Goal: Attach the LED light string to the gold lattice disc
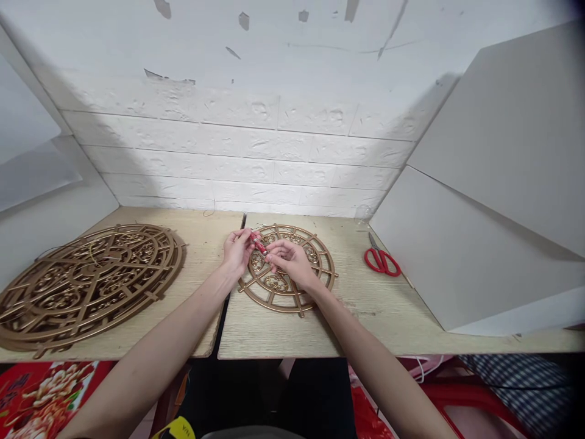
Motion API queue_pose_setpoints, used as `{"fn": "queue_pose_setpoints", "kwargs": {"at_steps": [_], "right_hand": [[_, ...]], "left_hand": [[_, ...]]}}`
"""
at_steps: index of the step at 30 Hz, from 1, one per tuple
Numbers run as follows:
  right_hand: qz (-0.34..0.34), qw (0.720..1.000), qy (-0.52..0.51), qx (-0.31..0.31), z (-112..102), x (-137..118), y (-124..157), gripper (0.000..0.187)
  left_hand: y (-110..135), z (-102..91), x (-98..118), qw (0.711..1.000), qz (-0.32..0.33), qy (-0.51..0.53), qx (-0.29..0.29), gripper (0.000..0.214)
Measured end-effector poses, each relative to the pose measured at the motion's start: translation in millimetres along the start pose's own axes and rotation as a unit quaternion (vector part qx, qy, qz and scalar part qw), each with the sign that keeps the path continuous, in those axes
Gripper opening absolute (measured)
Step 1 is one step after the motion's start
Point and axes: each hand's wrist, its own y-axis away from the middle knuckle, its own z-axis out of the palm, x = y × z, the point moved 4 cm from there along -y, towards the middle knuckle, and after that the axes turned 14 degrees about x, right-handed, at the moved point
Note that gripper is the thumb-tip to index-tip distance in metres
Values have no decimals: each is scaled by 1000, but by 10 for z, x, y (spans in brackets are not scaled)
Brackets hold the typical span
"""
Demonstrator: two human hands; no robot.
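Between my two hands is a slim red pen-like stick with silvery bands (259,244), tilted, its exact kind too small to make out. My left hand (237,250) pinches its upper end. At the lower end, the fingers of my right hand (290,261) are closed on it. Both hands are over a round gold-brown openwork frame (297,300) with rings, spokes and scroll ornaments, lying flat on the table. My fingers and palms hide part of the stick and of the frame's upper left.
Several similar round frames (155,268) are stacked on the left. Red-handled scissors (382,261) lie to the right. The wooden table (365,317) has a gap (223,317) between its two tops. A white wall stands behind, with pale panels (475,256) at the sides.
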Motion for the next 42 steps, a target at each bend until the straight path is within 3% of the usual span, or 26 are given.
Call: {"fn": "queue_pose_setpoints", "kwargs": {"at_steps": [10,20,42], "right_hand": [[-57,993,103,12,-23,-2,9,19],[-165,954,251,7,-18,-81,65,14],[-185,937,296,-25,-37,-83,65,16]], "left_hand": [[19,4,-1,1000,11,-15,-7,26],[43,24,-27,999,42,-22,-21,35],[58,35,-24,998,49,-30,-28,30]]}}
